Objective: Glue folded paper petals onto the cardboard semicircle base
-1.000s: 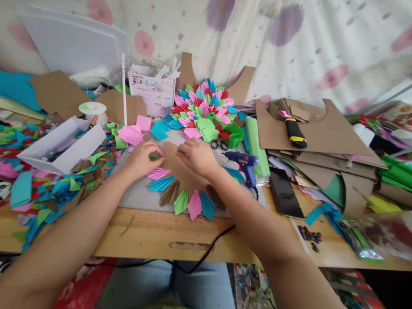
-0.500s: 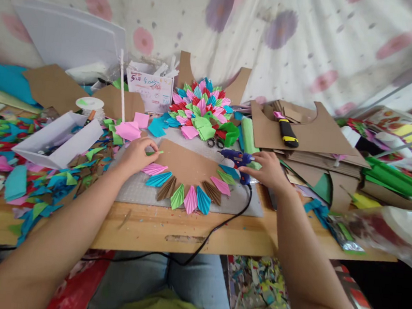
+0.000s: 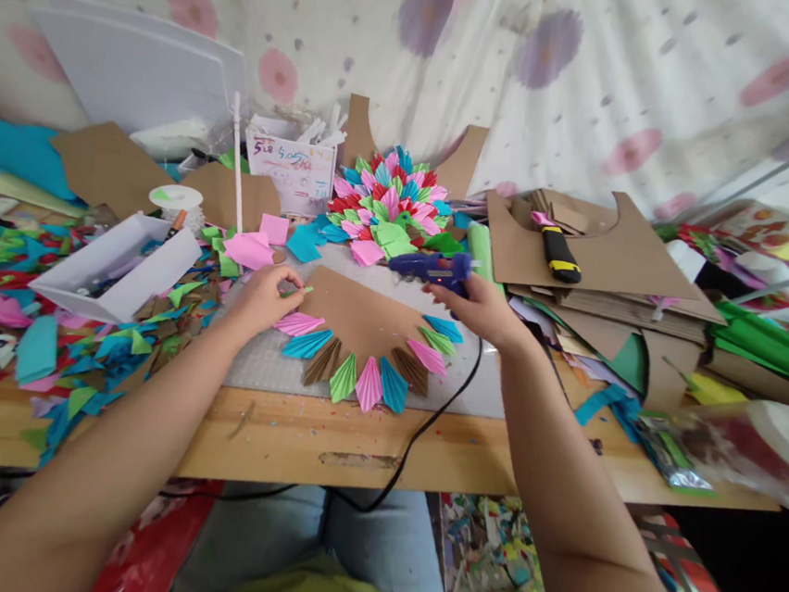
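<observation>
My left hand (image 3: 268, 301) is closed in a pinch at the left edge of a brown cardboard piece (image 3: 361, 316). Between its fingertips shows a small piece of green paper (image 3: 303, 291), mostly hidden by the fingers. My right hand (image 3: 483, 306) is wrapped round a blue hot glue gun (image 3: 429, 267), whose nozzle points left above the cardboard's far edge. Pleated paper fans in pink, blue, brown and green, such as a pink fan (image 3: 369, 385), line the cardboard's curved near edge. The cardboard lies on a grey cutting mat (image 3: 254, 371).
Behind the cardboard stands a cluster of colourful paper fans (image 3: 390, 198). A yellow-black utility knife (image 3: 560, 254) lies on stacked cardboard (image 3: 620, 276) at right. Left are a white open box (image 3: 114, 269) and loose paper scraps. The gun's black cord (image 3: 434, 421) hangs over the table edge.
My right hand has taken hold of the glue gun, lifted it and brought it left over the cardboard's far side. My left hand stays nearly still with the green paper.
</observation>
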Demonstrator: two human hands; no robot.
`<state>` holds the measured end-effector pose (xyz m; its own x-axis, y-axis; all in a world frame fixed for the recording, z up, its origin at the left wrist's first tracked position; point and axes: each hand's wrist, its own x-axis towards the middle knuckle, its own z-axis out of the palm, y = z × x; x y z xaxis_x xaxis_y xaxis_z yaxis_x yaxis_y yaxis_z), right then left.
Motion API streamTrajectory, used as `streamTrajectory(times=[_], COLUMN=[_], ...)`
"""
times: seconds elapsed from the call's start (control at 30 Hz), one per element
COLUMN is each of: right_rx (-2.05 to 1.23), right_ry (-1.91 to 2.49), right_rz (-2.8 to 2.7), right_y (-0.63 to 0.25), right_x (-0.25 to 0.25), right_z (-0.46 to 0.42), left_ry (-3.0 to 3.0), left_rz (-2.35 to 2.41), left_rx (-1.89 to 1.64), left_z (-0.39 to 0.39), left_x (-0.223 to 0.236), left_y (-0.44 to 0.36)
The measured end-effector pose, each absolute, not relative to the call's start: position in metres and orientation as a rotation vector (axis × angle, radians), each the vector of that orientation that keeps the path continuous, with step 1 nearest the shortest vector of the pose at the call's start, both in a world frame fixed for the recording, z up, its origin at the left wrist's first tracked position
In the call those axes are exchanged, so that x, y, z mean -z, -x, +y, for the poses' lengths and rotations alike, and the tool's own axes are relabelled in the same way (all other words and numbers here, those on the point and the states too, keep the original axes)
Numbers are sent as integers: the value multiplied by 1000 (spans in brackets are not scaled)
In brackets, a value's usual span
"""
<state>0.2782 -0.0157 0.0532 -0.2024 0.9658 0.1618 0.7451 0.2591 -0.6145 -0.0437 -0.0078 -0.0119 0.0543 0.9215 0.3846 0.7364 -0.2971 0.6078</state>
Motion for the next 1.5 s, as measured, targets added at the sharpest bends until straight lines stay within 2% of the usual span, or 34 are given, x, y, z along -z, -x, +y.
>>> streamTrajectory(times=[0.07, 0.33, 1.5], right_rx=[-623, -400, -258], right_ry=[1483, 1592, 1596], right_rz=[-2150, -2403, -2548], right_y=[-254, -198, -189], right_x=[-58, -52, -41], right_z=[-13, -12, -10], left_ry=[-2080, -2087, -2132], left_rz=[1688, 1703, 1718], left_rx=[-1077, -1031, -885], left_z=[-9, -11, -7], left_x=[11, 10, 13], left_y=[43, 43, 42])
